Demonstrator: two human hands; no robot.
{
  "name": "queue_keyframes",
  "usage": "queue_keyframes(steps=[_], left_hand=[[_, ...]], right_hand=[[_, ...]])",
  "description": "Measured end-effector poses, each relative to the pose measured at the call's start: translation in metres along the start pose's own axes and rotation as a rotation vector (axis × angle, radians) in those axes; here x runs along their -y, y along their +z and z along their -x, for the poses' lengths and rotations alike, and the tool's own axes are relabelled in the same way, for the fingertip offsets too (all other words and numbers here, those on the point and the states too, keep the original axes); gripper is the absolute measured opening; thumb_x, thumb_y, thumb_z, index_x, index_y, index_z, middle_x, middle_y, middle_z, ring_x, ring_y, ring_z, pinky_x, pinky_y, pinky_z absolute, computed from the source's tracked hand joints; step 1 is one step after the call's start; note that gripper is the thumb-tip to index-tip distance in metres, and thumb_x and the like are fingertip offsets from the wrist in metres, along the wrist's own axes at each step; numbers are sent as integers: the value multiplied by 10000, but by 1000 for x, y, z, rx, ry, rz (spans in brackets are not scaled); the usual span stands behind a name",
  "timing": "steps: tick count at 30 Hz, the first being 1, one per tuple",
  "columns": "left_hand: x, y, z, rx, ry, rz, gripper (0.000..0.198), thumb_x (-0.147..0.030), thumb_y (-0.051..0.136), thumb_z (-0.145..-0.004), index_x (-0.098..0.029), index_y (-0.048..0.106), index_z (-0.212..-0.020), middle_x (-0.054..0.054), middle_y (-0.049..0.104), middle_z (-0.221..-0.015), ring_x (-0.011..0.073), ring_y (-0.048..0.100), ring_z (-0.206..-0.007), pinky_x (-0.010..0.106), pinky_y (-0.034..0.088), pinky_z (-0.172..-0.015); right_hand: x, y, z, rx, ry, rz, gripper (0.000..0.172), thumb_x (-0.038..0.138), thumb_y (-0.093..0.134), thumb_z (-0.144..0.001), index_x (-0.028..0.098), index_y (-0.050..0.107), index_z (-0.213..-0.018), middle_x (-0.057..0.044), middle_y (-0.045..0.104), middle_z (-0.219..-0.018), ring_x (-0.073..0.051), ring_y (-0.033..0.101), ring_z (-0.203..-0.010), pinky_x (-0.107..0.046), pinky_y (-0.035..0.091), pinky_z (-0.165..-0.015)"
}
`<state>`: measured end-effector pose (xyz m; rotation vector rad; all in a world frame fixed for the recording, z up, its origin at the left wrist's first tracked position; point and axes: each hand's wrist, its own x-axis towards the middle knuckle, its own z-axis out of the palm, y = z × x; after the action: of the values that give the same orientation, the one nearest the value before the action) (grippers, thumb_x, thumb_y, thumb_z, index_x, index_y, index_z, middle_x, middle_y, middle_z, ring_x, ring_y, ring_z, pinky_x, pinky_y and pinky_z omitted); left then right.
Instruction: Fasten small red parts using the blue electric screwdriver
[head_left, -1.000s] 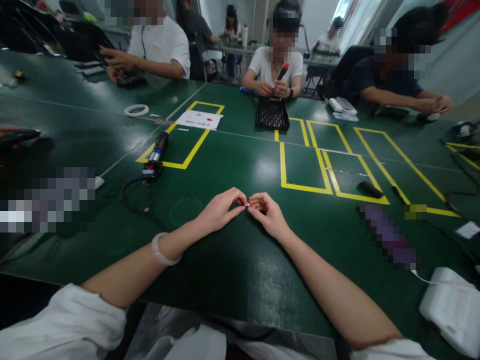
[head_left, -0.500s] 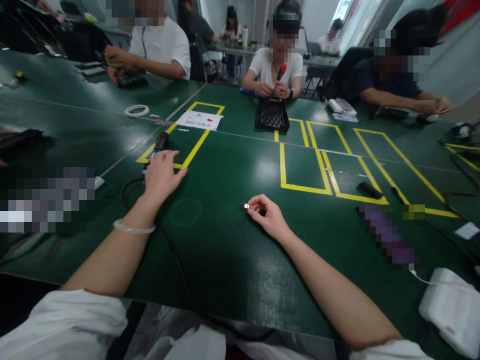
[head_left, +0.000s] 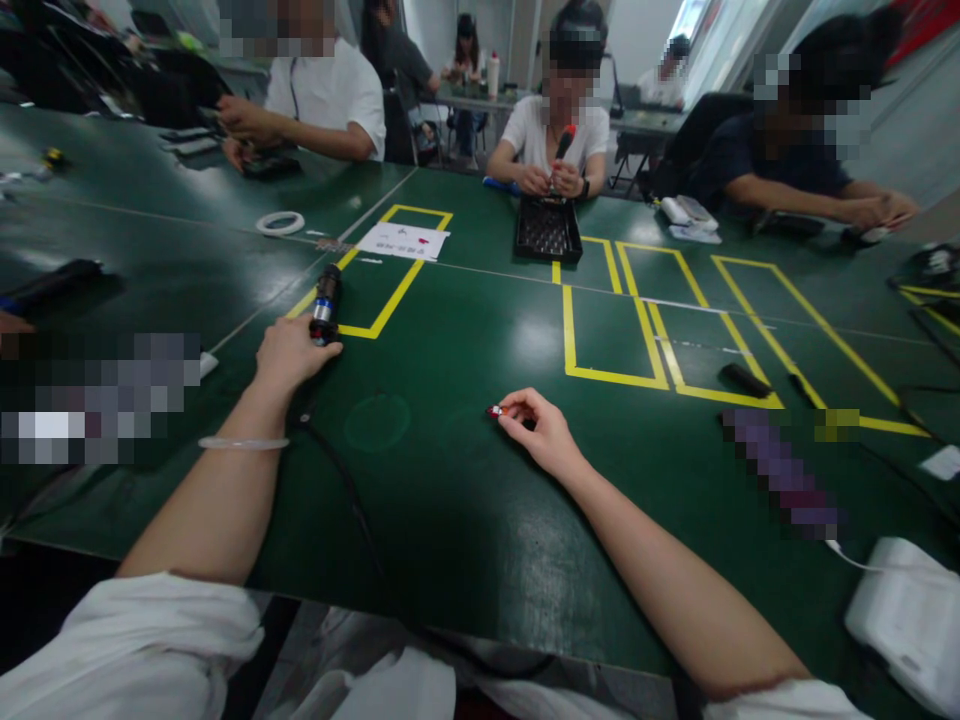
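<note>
My left hand is closed round the lower end of a black corded power tool that lies on the green table, near the corner of a yellow taped box. The tool's black cable runs back under my forearm toward the table's near edge. My right hand rests on the table in the middle and pinches a small red and silver part between its fingertips. A pale bangle sits on my left wrist.
Yellow tape outlines mark the table. A black parts tray, a white paper and a tape ring lie farther off. A white device sits at the near right. Several people work along the far side.
My left hand let go of the small part, swung left and closed on the corded tool. My right hand stayed put with the small part.
</note>
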<state>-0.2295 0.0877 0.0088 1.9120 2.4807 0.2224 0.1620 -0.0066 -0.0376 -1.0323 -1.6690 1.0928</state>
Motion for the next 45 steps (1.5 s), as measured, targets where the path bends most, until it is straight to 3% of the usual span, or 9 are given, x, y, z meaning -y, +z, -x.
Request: queue_keyframes(steps=[6,11,18,23,31,45], left_hand=[[-30,4,17,-62,108,-22,611,-495,644,-753,-83,591,-1201,174,597,-1089,285,551,-957,401,471,-818],[-65,12,37,-59,271,47,655,-489,624,-760,-116,546,-1293,178,590,-1148,317,544,-1050,412,457,-892],[-125,16,86,-6,510,135,669,-433,603,-789,-160,466,-1384,143,549,-1239,300,507,-1078,399,461,-902],[-151,16,117,34,655,229,666,-366,608,-796,-197,424,-1413,120,540,-1249,281,497,-1086,388,457,-911],[-165,17,140,91,766,311,674,-313,588,-806,-200,390,-1441,118,522,-1289,277,485,-1129,395,445,-959],[-168,18,145,83,748,242,655,-354,556,-845,-186,377,-1453,128,499,-1302,278,487,-1143,394,464,-943]], right_hand=[[-2,1,-1,-49,10,9,161,302,648,-821,204,611,-943,-35,637,-843,-166,599,-736,-307,493,-670],[-2,1,-3,-73,6,2,184,290,636,-819,202,610,-979,-36,634,-845,-166,593,-738,-306,491,-665],[-1,0,-2,-71,-13,51,141,280,632,-824,205,608,-940,-39,637,-865,-166,597,-743,-306,488,-675],[-1,-1,-2,-90,-29,121,122,264,620,-829,206,601,-934,-38,634,-868,-173,599,-761,-314,475,-701],[-3,-1,0,-17,-77,264,101,193,614,-816,216,568,-902,-23,605,-858,-189,580,-804,-328,466,-755],[-1,1,-1,-1,-99,250,97,177,637,-815,211,580,-886,-13,613,-837,-171,594,-774,-305,482,-743]])
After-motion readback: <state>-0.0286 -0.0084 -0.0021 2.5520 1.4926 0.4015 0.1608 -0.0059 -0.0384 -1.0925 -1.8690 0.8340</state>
